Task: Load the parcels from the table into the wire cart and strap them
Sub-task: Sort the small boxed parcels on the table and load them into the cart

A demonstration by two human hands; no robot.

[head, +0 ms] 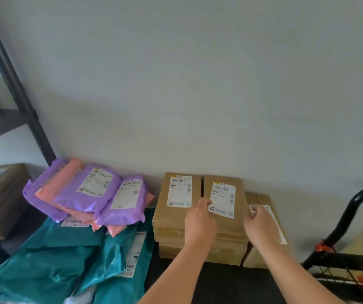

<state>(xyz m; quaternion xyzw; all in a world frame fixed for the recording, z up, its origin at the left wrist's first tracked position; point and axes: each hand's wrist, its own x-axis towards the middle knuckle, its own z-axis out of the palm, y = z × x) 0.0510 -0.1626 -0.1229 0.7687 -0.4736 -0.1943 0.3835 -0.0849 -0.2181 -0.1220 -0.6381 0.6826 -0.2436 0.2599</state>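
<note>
Box [228, 226] (label [222, 199] unreadable) in left grip [200, 221]

Soft, even, rather dim light is spreading over the pale wall [198, 73], its source not showing, with a mild sheen sitting on the purple mailers [82, 199]. Weak shadows are pooling in the gap between the cardboard boxes [176, 218], under them, and across the dark desk [231, 286]. Wide-angle distortion is bending the shelf post [11, 84] at the left edge, the cart handle [349, 210] at the right is smearing with blur, and label print is reading as soft, compressed mush.
</note>
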